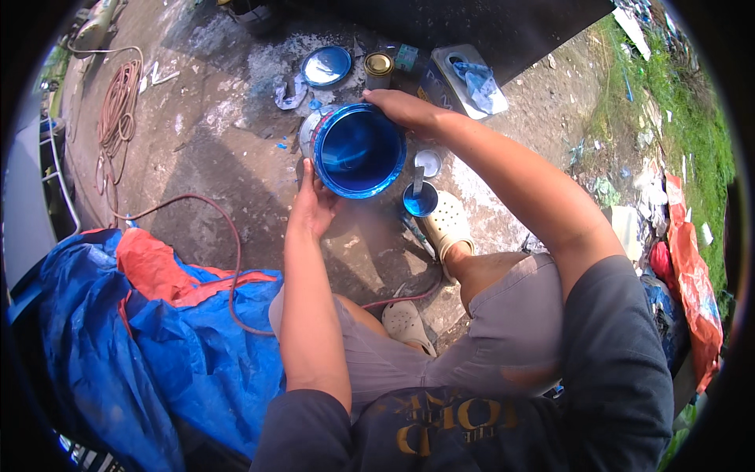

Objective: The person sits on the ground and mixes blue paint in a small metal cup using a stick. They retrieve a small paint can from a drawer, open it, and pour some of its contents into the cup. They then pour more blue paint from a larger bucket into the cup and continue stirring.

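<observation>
I hold a large paint can (357, 149) with blue paint inside, tilted so that its open mouth shows. My left hand (318, 197) supports it at the lower left side, with fingers against the can. My right hand (390, 106) grips its upper right rim. Just below and right of it stands a small can (420, 199) of blue paint with a flat stick (418, 179) in it. A small white lid (427, 164) lies beside that. Behind are a blue-smeared lid (325, 66) and a tin with a gold-coloured lid (378, 64).
A white slab with rags (487, 102) lies upper right, under a dark panel (472, 27). A coiled hose (118, 102) trails toward my legs. A blue and orange tarp (173, 354) is piled at lower left. Grass and plastic litter (692, 283) line the right side.
</observation>
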Tool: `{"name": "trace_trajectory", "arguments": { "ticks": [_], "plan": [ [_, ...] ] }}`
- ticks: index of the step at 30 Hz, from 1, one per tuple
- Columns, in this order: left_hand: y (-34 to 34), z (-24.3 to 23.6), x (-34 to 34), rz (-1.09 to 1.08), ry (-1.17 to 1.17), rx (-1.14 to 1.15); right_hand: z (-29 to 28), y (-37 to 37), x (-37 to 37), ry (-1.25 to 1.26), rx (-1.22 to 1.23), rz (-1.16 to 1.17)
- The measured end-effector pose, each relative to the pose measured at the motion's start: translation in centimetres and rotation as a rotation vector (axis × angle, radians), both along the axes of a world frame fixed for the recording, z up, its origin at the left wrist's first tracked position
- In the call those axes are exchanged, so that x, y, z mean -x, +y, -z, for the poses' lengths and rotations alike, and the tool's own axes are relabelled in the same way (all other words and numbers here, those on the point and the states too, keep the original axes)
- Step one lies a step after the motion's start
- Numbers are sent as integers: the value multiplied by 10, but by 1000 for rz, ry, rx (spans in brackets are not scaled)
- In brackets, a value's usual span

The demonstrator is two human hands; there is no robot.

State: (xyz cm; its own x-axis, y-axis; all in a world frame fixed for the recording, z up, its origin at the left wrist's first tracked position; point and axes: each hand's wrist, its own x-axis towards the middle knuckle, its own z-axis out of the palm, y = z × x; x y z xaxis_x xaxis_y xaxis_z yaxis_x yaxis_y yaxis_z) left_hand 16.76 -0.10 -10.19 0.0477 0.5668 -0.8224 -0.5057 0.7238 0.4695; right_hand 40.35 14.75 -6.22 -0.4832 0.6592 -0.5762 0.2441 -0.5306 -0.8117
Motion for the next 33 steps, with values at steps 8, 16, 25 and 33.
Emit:
{"name": "trace_trajectory", "arguments": {
  "ticks": [8,16,25,33],
  "plan": [
    [-55,-22,-23,-194,-135,-302,-38,-30,-22,101,-201,-109],
    [-76,-18,-44,-220,-247,-372,-40,-55,-50,30,-327,-117],
    [-81,-15,-40,-152,-308,-427,-46,-74,-66,76,-333,-32],
    [-83,-15,-44,-82,-304,-445,-40,-83,-75,130,-328,27]
  ]
}}
